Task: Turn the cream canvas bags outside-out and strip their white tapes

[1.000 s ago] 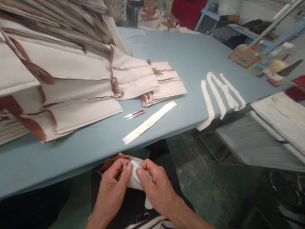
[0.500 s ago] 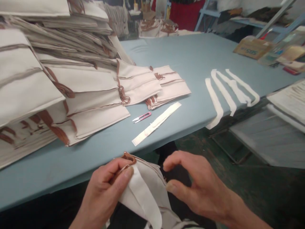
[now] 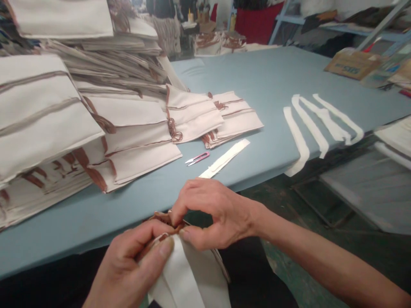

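Note:
My left hand (image 3: 138, 252) pinches the brown-edged top of a cream fabric piece (image 3: 208, 273), which hangs down over my lap. A white strip (image 3: 184, 273) lies along the fabric and runs up under my left thumb. My right hand (image 3: 205, 214) is closed on the same brown edge, thumb and fingertips just beside my left fingers. What lies exactly between the fingertips is partly hidden. On the table beyond, pink-handled thread snips (image 3: 197, 158) rest near a short cream strip (image 3: 227, 157), whose near end my right hand covers.
Stacked cream fabric pieces with brown trim (image 3: 138, 124) fill the table's left side. Several white strips (image 3: 298, 137) lie at the right edge, some hanging over. A cardboard box (image 3: 351, 64) stands at the far right. The blue-grey table edge (image 3: 128, 231) runs just beyond my hands.
My right hand has moved left from beside the fabric and closed on its brown edge. My left hand keeps its pinch. The view has shifted slightly left.

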A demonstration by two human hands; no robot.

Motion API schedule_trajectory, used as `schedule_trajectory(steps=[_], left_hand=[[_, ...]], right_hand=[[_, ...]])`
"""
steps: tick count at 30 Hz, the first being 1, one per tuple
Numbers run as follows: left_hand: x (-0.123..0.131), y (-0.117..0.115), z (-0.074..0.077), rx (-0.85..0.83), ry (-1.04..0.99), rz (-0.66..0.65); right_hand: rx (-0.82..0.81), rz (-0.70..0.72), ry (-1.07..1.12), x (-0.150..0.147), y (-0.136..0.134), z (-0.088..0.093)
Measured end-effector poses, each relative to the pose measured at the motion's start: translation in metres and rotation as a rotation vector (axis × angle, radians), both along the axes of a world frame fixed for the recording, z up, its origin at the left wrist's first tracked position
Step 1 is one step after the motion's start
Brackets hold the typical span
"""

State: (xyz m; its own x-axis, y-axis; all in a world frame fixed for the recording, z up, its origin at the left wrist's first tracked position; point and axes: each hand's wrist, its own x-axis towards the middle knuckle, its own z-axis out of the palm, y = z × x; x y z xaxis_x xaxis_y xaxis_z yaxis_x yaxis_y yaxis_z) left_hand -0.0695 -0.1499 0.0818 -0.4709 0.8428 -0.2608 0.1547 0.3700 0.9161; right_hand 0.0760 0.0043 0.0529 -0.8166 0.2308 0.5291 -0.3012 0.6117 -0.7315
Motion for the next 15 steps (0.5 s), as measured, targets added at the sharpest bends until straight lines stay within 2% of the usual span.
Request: schedule_trajectory(steps=[3,5,8,12,15], left_hand=[[-0.007,0.002,-0.008,0.017,0.012,-0.025],[-0.015,0.003,-0.014,0.027,0.031,-0.115],[-0.025,0.002,-0.02,0.033,0.079,-0.216],[-0.028,0.002,-0.023,0.019,0.113,-0.221],[-0.026,0.004,-0.023,0.007,0.06,-0.197]], right_hand=[[0.001,0.007,-0.045,-0.001,0.002,0.001],[0.017,0.0,-0.092,-0.001,0.004,0.001],[0.156,-0.045,-0.154,-0.002,0.007,0.003],[0.405,-0.129,-0.176,-0.004,0.006,0.007],[0.463,-0.179,-0.215,-0.007,0.002,0.007]])
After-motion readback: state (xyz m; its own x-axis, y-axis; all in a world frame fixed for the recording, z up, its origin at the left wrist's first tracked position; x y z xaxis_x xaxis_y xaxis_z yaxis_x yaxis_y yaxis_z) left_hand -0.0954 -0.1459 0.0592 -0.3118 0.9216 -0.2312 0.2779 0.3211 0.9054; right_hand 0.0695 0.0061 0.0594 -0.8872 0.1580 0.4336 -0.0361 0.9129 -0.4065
